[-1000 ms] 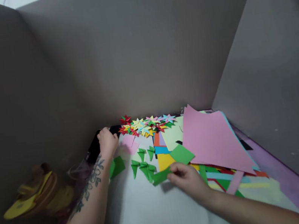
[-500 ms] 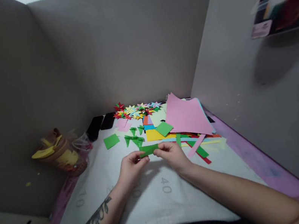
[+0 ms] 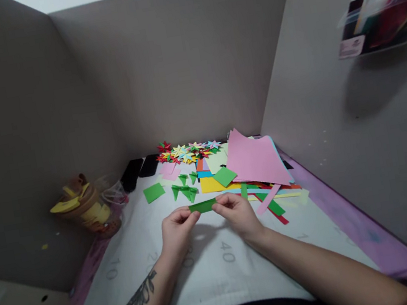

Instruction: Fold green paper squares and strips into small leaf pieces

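A small folded piece of green paper [image 3: 203, 206] is stretched level between my two hands, above the white sheet. My left hand [image 3: 179, 228] pinches its left end between thumb and fingers. At the right end, my right hand [image 3: 237, 214] grips it the same way. Just beyond lie several folded green paper pieces [image 3: 185, 192] with pointed corners. A flat green paper square [image 3: 154, 192] rests to their left, and another green square [image 3: 225, 176] sits on the coloured sheets to the right.
Folded paper stars [image 3: 188, 152] are heaped at the back, beside a stack of pink sheets [image 3: 253, 157]. Paper strips [image 3: 270, 203] lie at the right. Two black phones [image 3: 139, 168] and a brown-and-yellow pot [image 3: 90, 210] stand at the left. Grey walls [image 3: 180, 62] enclose the table.
The green paper has turned slightly, its face now lying more evenly between both hands. The fingers have shifted a little on its ends. The camera view has moved slightly.
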{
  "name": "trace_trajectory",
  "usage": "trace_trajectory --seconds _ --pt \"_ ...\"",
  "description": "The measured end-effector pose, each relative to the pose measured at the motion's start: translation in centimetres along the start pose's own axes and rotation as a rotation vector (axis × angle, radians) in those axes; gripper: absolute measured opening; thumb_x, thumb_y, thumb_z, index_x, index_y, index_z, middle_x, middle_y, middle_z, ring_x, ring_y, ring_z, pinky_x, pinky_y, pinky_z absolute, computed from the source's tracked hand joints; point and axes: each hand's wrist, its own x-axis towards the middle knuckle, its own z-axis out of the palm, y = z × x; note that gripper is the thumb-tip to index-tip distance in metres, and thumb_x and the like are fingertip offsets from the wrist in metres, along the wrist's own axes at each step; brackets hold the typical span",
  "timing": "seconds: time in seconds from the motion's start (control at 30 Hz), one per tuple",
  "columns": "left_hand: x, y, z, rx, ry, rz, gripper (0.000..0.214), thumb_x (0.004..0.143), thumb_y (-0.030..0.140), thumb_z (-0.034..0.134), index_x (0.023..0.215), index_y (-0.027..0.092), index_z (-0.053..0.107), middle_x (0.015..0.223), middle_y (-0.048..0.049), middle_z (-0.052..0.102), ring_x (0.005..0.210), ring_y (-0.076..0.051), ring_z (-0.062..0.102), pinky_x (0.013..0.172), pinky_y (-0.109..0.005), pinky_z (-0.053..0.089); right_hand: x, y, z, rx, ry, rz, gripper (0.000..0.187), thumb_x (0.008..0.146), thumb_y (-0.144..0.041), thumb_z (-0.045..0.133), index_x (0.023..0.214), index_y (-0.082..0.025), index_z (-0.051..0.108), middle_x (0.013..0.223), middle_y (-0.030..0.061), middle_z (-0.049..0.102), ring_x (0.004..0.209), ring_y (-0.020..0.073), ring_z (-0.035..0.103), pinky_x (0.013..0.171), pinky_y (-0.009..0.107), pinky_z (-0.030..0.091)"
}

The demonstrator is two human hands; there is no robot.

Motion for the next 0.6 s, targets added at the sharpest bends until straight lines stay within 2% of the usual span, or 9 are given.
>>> trace_trajectory --seconds 0.2,0.4,0.6 --pt "-0.03 -0.66 0.25 -0.226 -0.004 -0.095 0.024 0.055 0.028 0.078 0.054 0.015 0.057 0.068 -0.0002 0.062 0.065 -0.012 0.055 0.063 -0.022 0.042 -0.13 0.04 -0.2 0.015 -0.003 0.001 0.022 0.066 -0.03 0.071 0.061 -0.017 0.054 0.066 -0.0009 0.055 0.061 0.0115 0.048 0.058 0.025 0.038" --pt "-0.25 -0.61 0.24 -0.208 -0.022 -0.122 0.025 0.056 0.029 0.078 0.056 0.015 0.057 0.059 0.0024 0.058 0.056 -0.009 0.049 0.056 -0.021 0.038 -0.16 -0.19 -0.09 0.011 0.02 0.018 0.024 0.066 -0.031 0.07 0.06 -0.017 0.051 0.064 -0.0016 0.053 0.06 0.0113 0.046 0.057 0.024 0.037" --pt "-0.35 -0.58 0.42 -0.223 -0.015 -0.143 0.026 0.057 0.03 0.077 0.056 0.015 0.056 0.057 0.003 0.057 0.054 -0.008 0.048 0.055 -0.02 0.036 -0.27 -0.16 0.05 0.029 0.012 0.018 0.023 0.067 -0.031 0.069 0.06 -0.018 0.051 0.064 -0.0019 0.053 0.06 0.011 0.045 0.057 0.024 0.037"
